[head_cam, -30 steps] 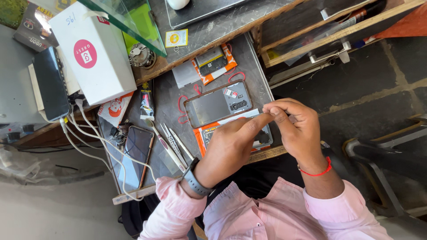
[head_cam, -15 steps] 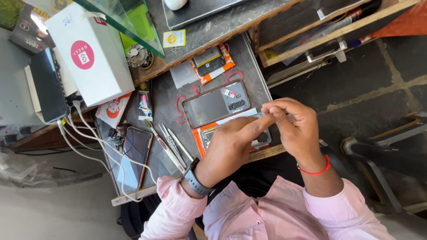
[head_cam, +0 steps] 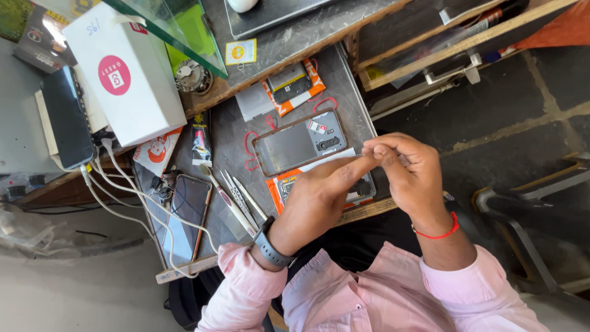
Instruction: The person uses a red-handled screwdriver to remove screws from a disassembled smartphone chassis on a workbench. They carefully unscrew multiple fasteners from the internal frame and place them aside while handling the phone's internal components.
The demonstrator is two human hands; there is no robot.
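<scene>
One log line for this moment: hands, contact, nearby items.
left hand: fingertips meet right hand | held item: cannot tell | below: phone back cover | tweezers beside

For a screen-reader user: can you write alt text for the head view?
Two hands, left hand and right hand, meet fingertip to fingertip over a phone back cover on a grey work mat; what they pinch is too small to tell. Tweezers lie left.

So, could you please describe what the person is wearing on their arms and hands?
Both arms are in light pink long sleeves. The left wrist carries a dark grey watch with a wide band; the right wrist has a thin red thread bracelet. Both hands are bare, without gloves.
</scene>
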